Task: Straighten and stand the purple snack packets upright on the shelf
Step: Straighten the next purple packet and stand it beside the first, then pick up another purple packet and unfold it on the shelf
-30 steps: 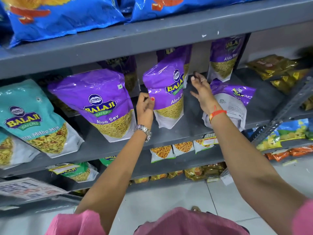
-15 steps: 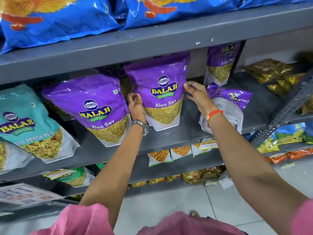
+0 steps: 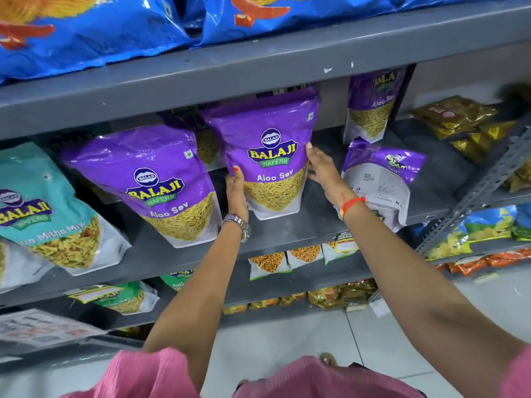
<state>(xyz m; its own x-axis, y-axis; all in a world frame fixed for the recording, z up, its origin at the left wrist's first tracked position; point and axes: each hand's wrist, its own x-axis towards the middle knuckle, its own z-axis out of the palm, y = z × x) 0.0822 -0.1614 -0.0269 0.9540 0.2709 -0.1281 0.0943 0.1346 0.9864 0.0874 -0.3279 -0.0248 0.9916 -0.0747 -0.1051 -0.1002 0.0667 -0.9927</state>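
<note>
A purple Aloo Sev packet (image 3: 267,133) stands upright in the middle of the grey shelf (image 3: 287,231). My left hand (image 3: 236,188) grips its lower left edge and my right hand (image 3: 321,170) presses its right side. Another purple packet (image 3: 149,173) leans to the left of it. To the right, a third purple packet (image 3: 376,179) lies with its back label showing. At the back right stands one more purple packet (image 3: 370,104), and others sit partly hidden behind the front ones.
Teal Mitha Mix packets (image 3: 48,208) fill the shelf's left end. Gold packets (image 3: 457,116) lie at the right. Blue bags (image 3: 94,27) hang over the upper shelf edge close above. Lower shelves hold small snack packets (image 3: 270,262). A slanted metal brace (image 3: 477,191) crosses at right.
The middle packet has turned from side-on to face front and now stands straight. Both hands have slid down onto its two sides.
</note>
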